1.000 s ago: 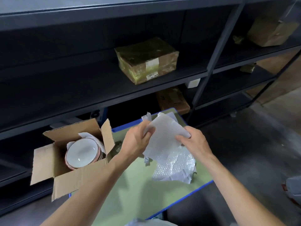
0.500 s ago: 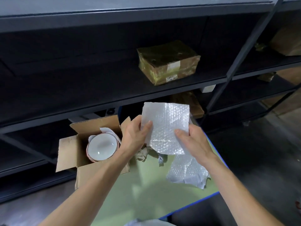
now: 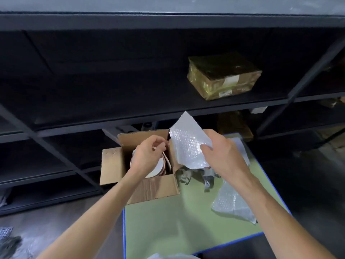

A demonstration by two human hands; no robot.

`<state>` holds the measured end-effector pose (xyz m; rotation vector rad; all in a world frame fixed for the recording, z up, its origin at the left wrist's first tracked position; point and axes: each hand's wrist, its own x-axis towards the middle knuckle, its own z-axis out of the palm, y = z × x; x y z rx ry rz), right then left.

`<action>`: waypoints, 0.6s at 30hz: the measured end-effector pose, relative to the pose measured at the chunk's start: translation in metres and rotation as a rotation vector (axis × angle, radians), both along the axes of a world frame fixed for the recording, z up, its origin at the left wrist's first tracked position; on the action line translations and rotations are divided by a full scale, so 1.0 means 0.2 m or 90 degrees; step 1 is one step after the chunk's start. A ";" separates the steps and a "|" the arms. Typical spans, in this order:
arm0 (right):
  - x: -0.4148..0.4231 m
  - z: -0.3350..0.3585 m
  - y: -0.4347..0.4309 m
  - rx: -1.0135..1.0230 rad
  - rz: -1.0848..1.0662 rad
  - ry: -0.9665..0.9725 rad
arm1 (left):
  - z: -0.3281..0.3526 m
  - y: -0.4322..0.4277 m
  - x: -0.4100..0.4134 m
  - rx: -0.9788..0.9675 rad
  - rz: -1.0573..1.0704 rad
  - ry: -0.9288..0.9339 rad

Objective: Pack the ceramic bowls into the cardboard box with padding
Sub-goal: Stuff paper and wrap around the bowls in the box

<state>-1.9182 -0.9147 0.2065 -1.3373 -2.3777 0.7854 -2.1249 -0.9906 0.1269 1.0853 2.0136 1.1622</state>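
Ceramic bowls (image 3: 159,167) in cardboard box (image 3: 155,187) at 10 o'clock; left hand (image 3: 147,156) curled at rims, hold unclear; right hand (image 3: 222,156) gripping bubble wrap (image 3: 186,143); risk of chips if wedged hard.

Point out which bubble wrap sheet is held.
The raised sheet, gripped by the right hand beside the box; the other sheet lies loose on the table.

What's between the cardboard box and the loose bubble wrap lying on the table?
Crumpled grey paper on the green table, between cardboard box and loose bubble wrap; head view.
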 end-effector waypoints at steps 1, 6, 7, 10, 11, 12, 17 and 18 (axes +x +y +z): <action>-0.03 0.00 -0.01 0.021 0.001 -0.028 | -0.02 -0.01 -0.02 -0.021 -0.015 0.029; -0.12 0.00 -0.05 -0.017 -0.029 -0.074 | -0.08 -0.03 -0.07 -0.040 -0.053 0.049; -0.12 0.00 -0.05 -0.032 -0.041 -0.074 | -0.09 -0.03 -0.08 -0.039 -0.054 0.044; -0.12 0.00 -0.06 -0.048 -0.070 -0.085 | -0.11 -0.04 -0.10 -0.039 -0.101 0.097; -0.12 0.00 -0.07 -0.044 -0.076 -0.086 | -0.12 -0.05 -0.10 -0.040 -0.135 0.140; -0.13 0.00 -0.08 -0.037 -0.080 -0.087 | -0.12 -0.05 -0.11 -0.043 -0.170 0.185; -0.18 0.02 -0.15 -0.011 -0.083 -0.126 | -0.18 -0.04 -0.10 -0.010 -0.325 0.355; -0.20 0.03 -0.16 -0.003 -0.079 -0.141 | -0.19 -0.04 -0.10 -0.014 -0.333 0.378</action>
